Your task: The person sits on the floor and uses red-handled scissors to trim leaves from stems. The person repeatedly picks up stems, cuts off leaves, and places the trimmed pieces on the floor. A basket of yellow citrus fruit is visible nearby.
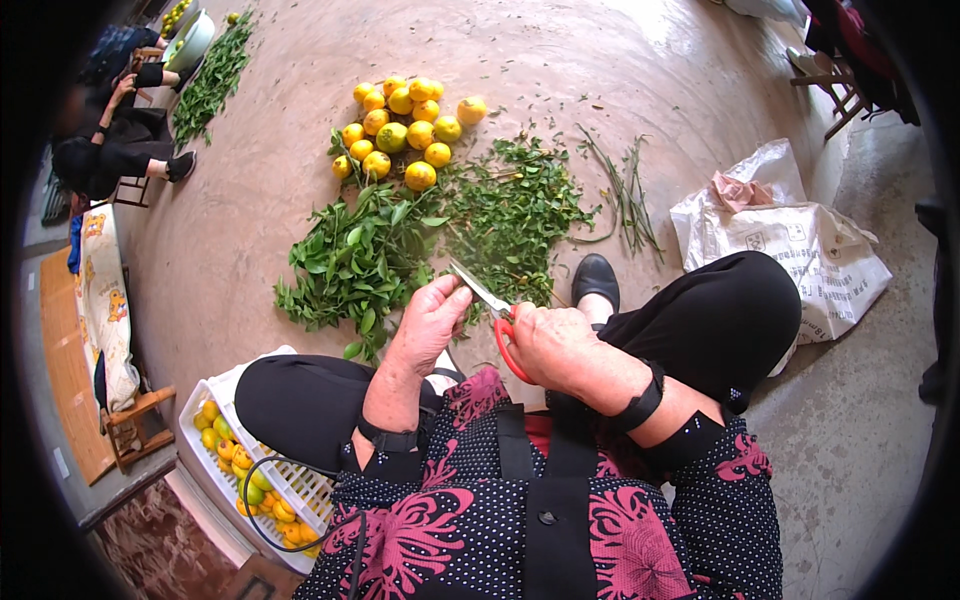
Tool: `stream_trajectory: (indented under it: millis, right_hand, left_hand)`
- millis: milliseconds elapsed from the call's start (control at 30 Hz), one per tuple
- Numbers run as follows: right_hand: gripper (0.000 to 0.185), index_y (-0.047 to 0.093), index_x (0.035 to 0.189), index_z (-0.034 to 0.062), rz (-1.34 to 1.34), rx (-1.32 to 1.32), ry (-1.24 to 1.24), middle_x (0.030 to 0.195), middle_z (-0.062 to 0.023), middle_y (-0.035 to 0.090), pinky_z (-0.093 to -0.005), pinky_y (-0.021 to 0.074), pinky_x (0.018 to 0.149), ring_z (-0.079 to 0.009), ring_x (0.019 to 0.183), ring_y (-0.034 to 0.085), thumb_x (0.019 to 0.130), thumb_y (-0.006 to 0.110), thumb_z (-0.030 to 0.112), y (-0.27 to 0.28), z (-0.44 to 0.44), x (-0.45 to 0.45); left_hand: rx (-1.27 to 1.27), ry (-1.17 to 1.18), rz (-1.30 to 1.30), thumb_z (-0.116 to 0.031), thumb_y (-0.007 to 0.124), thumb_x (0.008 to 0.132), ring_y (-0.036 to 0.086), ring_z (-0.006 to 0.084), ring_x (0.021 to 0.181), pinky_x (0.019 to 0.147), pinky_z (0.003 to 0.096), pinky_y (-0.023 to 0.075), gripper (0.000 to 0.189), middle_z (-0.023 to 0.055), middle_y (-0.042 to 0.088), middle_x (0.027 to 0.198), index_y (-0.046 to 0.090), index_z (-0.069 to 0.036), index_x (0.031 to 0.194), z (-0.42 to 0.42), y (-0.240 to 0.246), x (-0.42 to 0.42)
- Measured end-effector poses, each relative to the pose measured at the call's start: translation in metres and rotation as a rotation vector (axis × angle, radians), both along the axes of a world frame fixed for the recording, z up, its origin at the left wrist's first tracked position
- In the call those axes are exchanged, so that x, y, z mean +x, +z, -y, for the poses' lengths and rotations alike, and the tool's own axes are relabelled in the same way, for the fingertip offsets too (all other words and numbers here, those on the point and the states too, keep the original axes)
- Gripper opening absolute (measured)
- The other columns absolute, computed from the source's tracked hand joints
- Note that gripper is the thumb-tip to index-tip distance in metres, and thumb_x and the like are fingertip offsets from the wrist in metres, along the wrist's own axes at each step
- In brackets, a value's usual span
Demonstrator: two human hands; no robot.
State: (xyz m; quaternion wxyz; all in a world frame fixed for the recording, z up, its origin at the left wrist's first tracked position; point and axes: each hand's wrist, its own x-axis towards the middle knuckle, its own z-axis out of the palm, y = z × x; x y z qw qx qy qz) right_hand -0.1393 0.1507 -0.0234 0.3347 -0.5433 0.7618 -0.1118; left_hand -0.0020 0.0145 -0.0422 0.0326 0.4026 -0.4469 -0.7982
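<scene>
My right hand [559, 345] grips a pair of scissors [484, 291] by the red handles, its blades pointing up and left. The blade tips lie close to the fingertips of my left hand [431, 319]. Its thumb and forefinger are pinched together, and whether something small is between them is too unclear to tell. Beyond my left hand, leafy green twigs [360, 255] lie heaped on the floor. A looser spread of cut leaves [517, 210] lies to their right. Yellow-orange citrus fruits [390, 136], a few greenish, are grouped just past the twigs.
At my left stands a white plastic crate [217, 397] holding citrus fruits. Bare stems [630, 195] and a printed white sack [810, 262] lie on the right. Seated people [120, 142] are at upper left, near a pale tub [193, 37] and more leaves [214, 82].
</scene>
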Motion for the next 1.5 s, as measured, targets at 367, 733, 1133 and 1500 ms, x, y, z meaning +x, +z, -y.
stream_trajectory:
  millis: [367, 733, 1133, 1500]
  right_hand:
    - [0.03, 0.059, 0.089, -0.0015, -0.011, 0.1, 0.048, 0.076, -0.0174, 0.067, -0.042, 0.0553, 0.062, -0.032, 0.071, 0.069, 0.09, 0.051, 0.028, 0.01, 0.005, -0.001]
    - [0.028, 0.06, 0.091, -0.0009, -0.01, 0.14, 0.046, 0.076, -0.0167, 0.068, -0.0405, 0.0552, 0.063, -0.0309, 0.071, 0.07, 0.09, 0.051, 0.026, 0.007, 0.005, -0.002]
    - [0.031, 0.059, 0.088, 0.0011, -0.068, 0.022, 0.029, 0.068, -0.0166, 0.066, -0.0412, 0.0536, 0.057, -0.031, 0.061, 0.067, 0.09, 0.053, 0.031, -0.003, 0.0, 0.001]
    - [0.032, 0.059, 0.089, 0.001, -0.045, 0.034, -0.011, 0.071, -0.018, 0.067, -0.0445, 0.0527, 0.06, -0.0333, 0.064, 0.068, 0.092, 0.051, 0.032, 0.001, 0.001, -0.001]
  left_hand:
    - [-0.012, -0.001, -0.007, -0.018, 0.055, 0.097, 0.031, 0.0009, 0.054, 0.049, 0.0178, 0.0255, 0.012, -0.0106, 0.041, 0.066, 0.06, -0.007, 0.099, 0.0, -0.001, 0.001]
    - [-0.013, -0.015, -0.007, -0.019, 0.054, 0.097, 0.035, 0.0001, 0.056, 0.049, 0.0176, 0.0289, 0.022, -0.0111, 0.044, 0.069, 0.062, -0.004, 0.111, 0.0, -0.004, 0.002]
    - [-0.03, -0.019, -0.001, -0.019, 0.054, 0.097, 0.035, -0.0003, 0.056, 0.05, 0.0172, 0.0292, 0.02, -0.0118, 0.044, 0.069, 0.063, -0.005, 0.108, 0.0, -0.008, 0.003]
    - [-0.014, -0.006, 0.016, -0.02, 0.054, 0.097, 0.035, 0.0001, 0.055, 0.049, 0.0165, 0.0304, 0.017, -0.0104, 0.043, 0.069, 0.061, -0.007, 0.104, -0.002, -0.006, 0.001]
